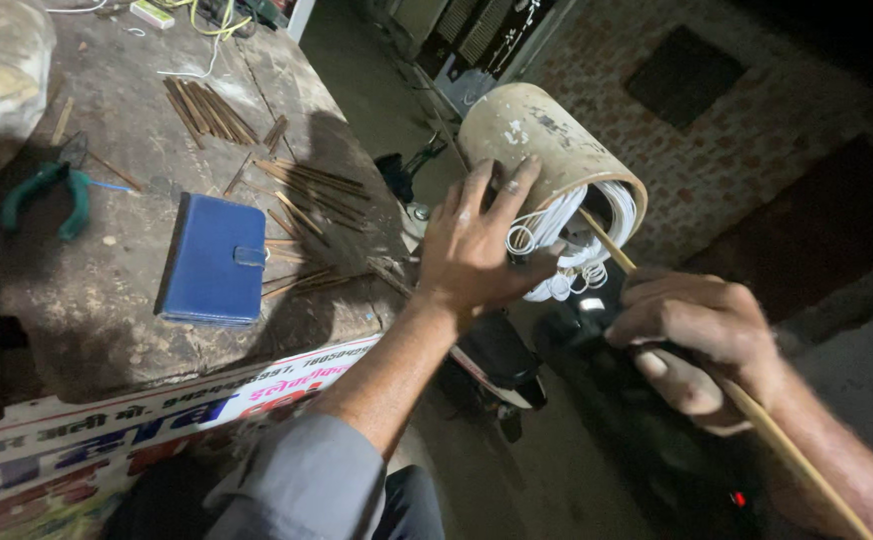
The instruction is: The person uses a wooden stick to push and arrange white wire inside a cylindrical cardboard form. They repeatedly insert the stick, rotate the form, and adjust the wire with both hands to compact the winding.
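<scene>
Taking the blue wallet (212, 260) on the worn workbench (107, 320) as the landmark: to its left, green-handled pliers (42, 195) are lying idle; above and to its right, thin wooden sticks (302, 195) are lying scattered.

Well to the right of the wallet, past the bench edge, the left hand (472, 250) is gripping a tan cylinder (547, 150), fingers spread over its outer wall and thumb wrapping underneath. Inside the cylinder, white wire coils (572, 245) are bulging out of the open end.

Farther right again, the right hand (702, 335) is closing firmly around a long wooden stick (757, 415), whose tip is pressing in among the coils at the rim. This looks like the stage of packing the windings into place. The next push seems to call for a steady cylinder and gentle force, so the wire's coating is not scraped.
</scene>
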Demonstrator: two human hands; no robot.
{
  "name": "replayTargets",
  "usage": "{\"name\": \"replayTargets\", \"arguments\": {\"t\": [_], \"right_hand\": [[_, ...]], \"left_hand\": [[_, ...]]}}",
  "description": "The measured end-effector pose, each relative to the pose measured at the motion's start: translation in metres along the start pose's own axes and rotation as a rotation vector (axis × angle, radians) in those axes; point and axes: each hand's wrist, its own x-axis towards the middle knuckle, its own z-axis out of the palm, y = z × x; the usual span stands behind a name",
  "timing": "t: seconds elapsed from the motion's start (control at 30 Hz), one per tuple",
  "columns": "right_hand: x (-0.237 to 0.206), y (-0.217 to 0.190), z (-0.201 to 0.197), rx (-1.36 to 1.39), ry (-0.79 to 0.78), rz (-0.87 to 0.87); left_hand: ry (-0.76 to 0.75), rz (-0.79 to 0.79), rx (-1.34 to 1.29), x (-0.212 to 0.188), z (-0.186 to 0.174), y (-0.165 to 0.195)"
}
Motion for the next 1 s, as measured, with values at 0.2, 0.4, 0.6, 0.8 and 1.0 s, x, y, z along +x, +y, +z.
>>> {"name": "replayTargets", "arguments": {"t": [0.2,0.4,0.6,0.8,1.0], "right_hand": [[-0.015,-0.031,0.002,0.08,-0.069,-0.056],[-0.021,-0.047,0.016,0.083,0.028,-0.127],[-0.007,-0.026,0.019,0.085,0.015,-0.21],[0.009,0.001,0.016,0.06,-0.026,-0.159],[0.018,0.015,0.019,0.07,-0.101,-0.09]], "left_hand": [[0.078,0.052,0.027,0.002,-0.004,0.012],[0.117,0.024,0.011,0.001,-0.005,0.028],[0.133,0.054,0.059,0.002,0.001,0.023],[0.087,0.022,-0.003,-0.001,-0.002,0.02],[0.051,0.006,0.008,-0.002,-0.004,0.018]]}}
